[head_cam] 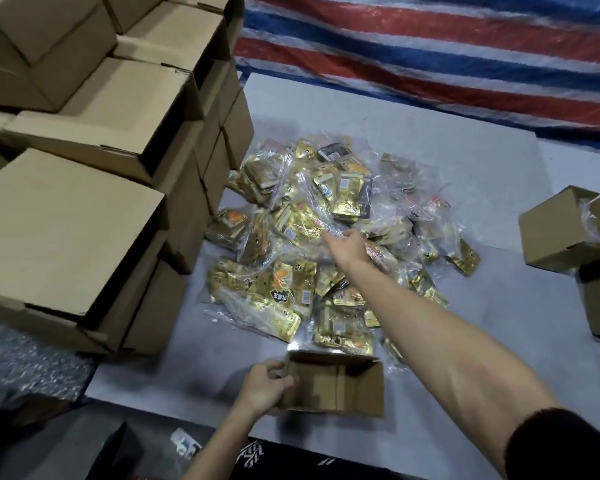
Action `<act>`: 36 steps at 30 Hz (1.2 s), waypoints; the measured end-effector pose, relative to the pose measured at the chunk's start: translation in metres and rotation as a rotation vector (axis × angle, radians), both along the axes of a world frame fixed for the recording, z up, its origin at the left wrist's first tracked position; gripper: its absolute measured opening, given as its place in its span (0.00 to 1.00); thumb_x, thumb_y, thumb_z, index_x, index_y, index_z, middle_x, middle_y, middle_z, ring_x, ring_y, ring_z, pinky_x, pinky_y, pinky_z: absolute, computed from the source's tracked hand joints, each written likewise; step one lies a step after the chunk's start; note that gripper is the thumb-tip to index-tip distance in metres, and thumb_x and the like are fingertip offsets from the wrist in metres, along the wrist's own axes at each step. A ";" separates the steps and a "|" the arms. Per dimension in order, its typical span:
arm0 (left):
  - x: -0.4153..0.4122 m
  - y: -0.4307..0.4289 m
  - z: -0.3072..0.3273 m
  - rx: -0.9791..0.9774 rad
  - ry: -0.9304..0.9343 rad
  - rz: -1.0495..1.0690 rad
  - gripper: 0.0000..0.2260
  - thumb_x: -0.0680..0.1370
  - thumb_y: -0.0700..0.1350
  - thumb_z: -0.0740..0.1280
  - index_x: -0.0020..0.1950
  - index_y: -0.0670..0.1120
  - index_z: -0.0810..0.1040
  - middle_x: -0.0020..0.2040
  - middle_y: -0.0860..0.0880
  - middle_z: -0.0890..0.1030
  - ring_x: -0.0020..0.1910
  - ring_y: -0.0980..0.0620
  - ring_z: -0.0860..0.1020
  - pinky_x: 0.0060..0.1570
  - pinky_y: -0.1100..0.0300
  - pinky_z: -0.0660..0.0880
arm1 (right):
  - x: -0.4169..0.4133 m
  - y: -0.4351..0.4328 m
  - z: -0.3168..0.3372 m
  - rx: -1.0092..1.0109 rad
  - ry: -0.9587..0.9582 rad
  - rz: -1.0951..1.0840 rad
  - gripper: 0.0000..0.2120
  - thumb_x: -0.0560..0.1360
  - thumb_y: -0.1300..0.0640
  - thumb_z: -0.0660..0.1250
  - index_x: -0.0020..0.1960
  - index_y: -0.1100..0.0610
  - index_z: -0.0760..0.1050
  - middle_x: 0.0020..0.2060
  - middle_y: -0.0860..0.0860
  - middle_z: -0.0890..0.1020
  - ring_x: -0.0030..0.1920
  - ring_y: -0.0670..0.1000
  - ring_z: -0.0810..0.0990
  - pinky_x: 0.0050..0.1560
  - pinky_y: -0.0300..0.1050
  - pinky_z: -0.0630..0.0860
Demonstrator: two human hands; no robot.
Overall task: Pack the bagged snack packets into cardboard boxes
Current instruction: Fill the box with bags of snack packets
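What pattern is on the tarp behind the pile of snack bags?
The tarp has red, white and blue stripes, seen clearly in the head view.

A loose pile of clear bags [312, 216], stuffed with gold foil snack packets, lies at centre. At its 6 o'clock sits a small, empty open cardboard box [340, 386]. Closed cardboard boxes [84, 220] stack at 9 o'clock, and a bag-filled box [555, 233] sits at 3 o'clock.
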State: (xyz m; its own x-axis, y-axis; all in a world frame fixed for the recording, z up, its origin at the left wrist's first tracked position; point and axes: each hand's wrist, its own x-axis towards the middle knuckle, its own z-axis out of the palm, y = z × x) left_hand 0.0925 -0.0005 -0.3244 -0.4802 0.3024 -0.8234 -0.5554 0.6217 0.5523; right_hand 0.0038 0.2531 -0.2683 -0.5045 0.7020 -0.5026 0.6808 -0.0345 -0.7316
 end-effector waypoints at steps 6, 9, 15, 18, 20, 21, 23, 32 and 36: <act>0.003 -0.004 -0.001 0.005 0.045 -0.040 0.18 0.75 0.42 0.74 0.63 0.42 0.77 0.53 0.46 0.81 0.46 0.51 0.80 0.27 0.64 0.77 | -0.023 -0.019 -0.005 -0.008 -0.205 0.155 0.14 0.77 0.50 0.70 0.45 0.61 0.74 0.34 0.52 0.76 0.28 0.47 0.74 0.29 0.35 0.73; 0.005 -0.005 -0.002 -0.002 0.036 -0.044 0.17 0.74 0.44 0.74 0.62 0.46 0.77 0.53 0.48 0.81 0.47 0.50 0.81 0.27 0.60 0.78 | -0.016 -0.030 -0.016 -0.037 -0.234 0.199 0.15 0.76 0.51 0.72 0.51 0.62 0.72 0.34 0.51 0.76 0.25 0.45 0.69 0.24 0.33 0.68; 0.007 -0.010 -0.005 -0.033 0.081 -0.137 0.19 0.75 0.44 0.73 0.65 0.45 0.76 0.49 0.50 0.81 0.49 0.50 0.81 0.45 0.56 0.79 | -0.012 -0.026 -0.016 -0.283 -0.217 0.037 0.19 0.78 0.69 0.65 0.68 0.64 0.68 0.44 0.59 0.81 0.28 0.50 0.75 0.25 0.38 0.72; 0.009 -0.010 -0.006 -0.024 0.061 -0.140 0.17 0.74 0.44 0.73 0.62 0.47 0.77 0.46 0.52 0.81 0.44 0.53 0.80 0.40 0.59 0.79 | -0.007 -0.022 -0.005 -0.520 -0.244 -0.011 0.05 0.77 0.71 0.61 0.50 0.64 0.71 0.38 0.57 0.79 0.28 0.49 0.74 0.31 0.39 0.72; 0.009 -0.008 -0.005 -0.015 0.030 -0.119 0.13 0.75 0.44 0.73 0.58 0.49 0.76 0.45 0.53 0.81 0.36 0.54 0.80 0.31 0.59 0.79 | 0.000 -0.017 0.008 -0.521 -0.214 0.022 0.07 0.73 0.70 0.61 0.41 0.60 0.68 0.32 0.53 0.74 0.28 0.48 0.70 0.32 0.41 0.70; 0.008 -0.007 -0.005 -0.013 0.018 -0.114 0.12 0.75 0.43 0.72 0.56 0.50 0.74 0.44 0.53 0.80 0.33 0.56 0.79 0.27 0.59 0.79 | 0.003 -0.016 0.016 -0.468 -0.191 0.057 0.09 0.70 0.70 0.60 0.38 0.58 0.65 0.32 0.52 0.71 0.28 0.48 0.68 0.33 0.42 0.70; 0.006 -0.005 -0.005 -0.010 0.007 -0.135 0.12 0.76 0.41 0.70 0.57 0.47 0.73 0.42 0.51 0.80 0.28 0.56 0.79 0.24 0.59 0.77 | 0.011 -0.016 0.031 -0.348 -0.139 0.154 0.07 0.68 0.70 0.59 0.38 0.59 0.67 0.33 0.53 0.70 0.28 0.47 0.68 0.30 0.42 0.69; -0.006 0.008 0.000 0.003 -0.036 -0.192 0.13 0.78 0.43 0.69 0.60 0.43 0.70 0.51 0.44 0.78 0.47 0.39 0.83 0.41 0.44 0.83 | 0.067 -0.024 0.094 0.196 0.124 0.500 0.04 0.78 0.55 0.70 0.46 0.53 0.83 0.45 0.56 0.85 0.46 0.57 0.83 0.51 0.57 0.80; -0.009 0.012 0.000 -0.014 0.012 -0.248 0.17 0.79 0.44 0.68 0.66 0.41 0.72 0.61 0.38 0.77 0.54 0.38 0.82 0.42 0.46 0.83 | 0.099 -0.024 0.131 0.367 0.264 0.606 0.07 0.78 0.59 0.69 0.45 0.48 0.83 0.42 0.43 0.85 0.47 0.45 0.83 0.51 0.47 0.79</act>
